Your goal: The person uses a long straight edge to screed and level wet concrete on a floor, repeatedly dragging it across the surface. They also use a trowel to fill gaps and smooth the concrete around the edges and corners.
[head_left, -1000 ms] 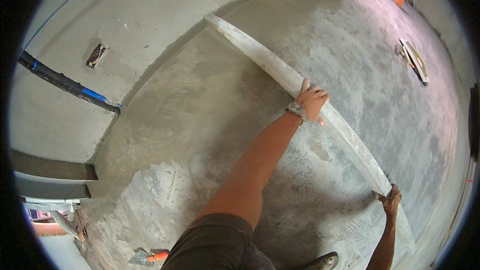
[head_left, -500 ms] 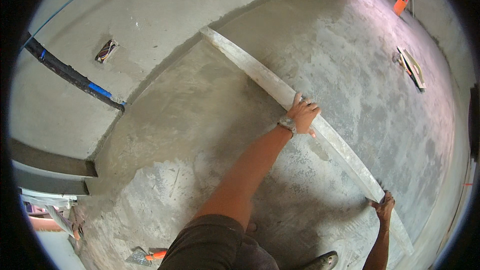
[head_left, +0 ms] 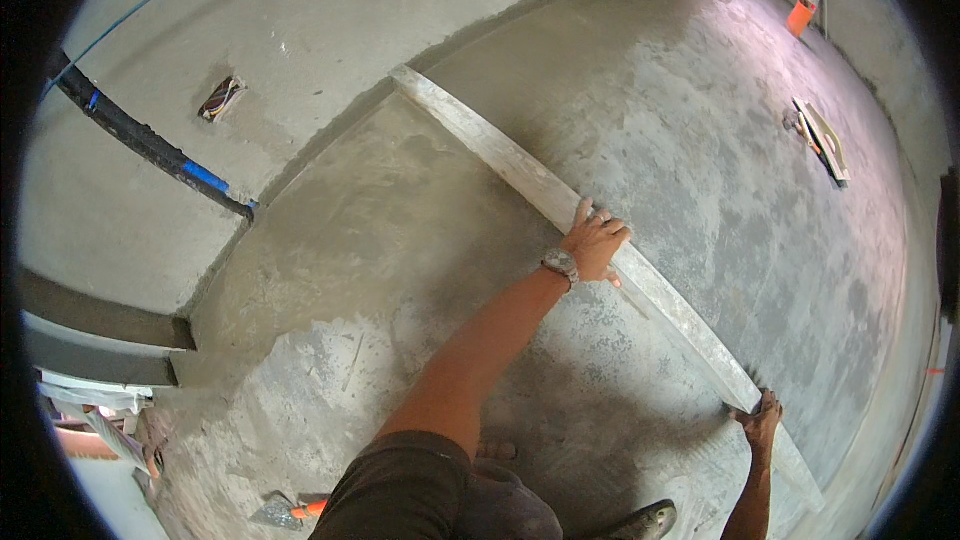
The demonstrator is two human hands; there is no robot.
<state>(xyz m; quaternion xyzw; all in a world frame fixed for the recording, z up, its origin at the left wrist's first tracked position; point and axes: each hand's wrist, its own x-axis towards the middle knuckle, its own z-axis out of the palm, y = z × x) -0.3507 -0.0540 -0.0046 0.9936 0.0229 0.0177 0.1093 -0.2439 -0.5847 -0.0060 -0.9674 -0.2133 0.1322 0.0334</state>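
One long pale screed bar [head_left: 498, 155], slanting over the concrete floor [head_left: 330, 240] from upper centre to lower right of the frame: my left hand's fingers grip it near mid-length, my right hand's [head_left: 760, 420] clasp it at lower right. Also: one orange-handled trowel [head_left: 275, 512], lower left; one hand float [head_left: 824, 143], upper right.

Screed bar [head_left: 510, 162] diagonal on floor [head_left: 330, 200], far end at wall [head_left: 330, 10] base. Left hand [head_left: 597, 242] on bar's middle, right hand [head_left: 762, 420] nearer near end. Float [head_left: 828, 142] on floor, right of bar; trowel [head_left: 276, 510] on floor, near left. Wiring box [head_left: 222, 98] in wall.
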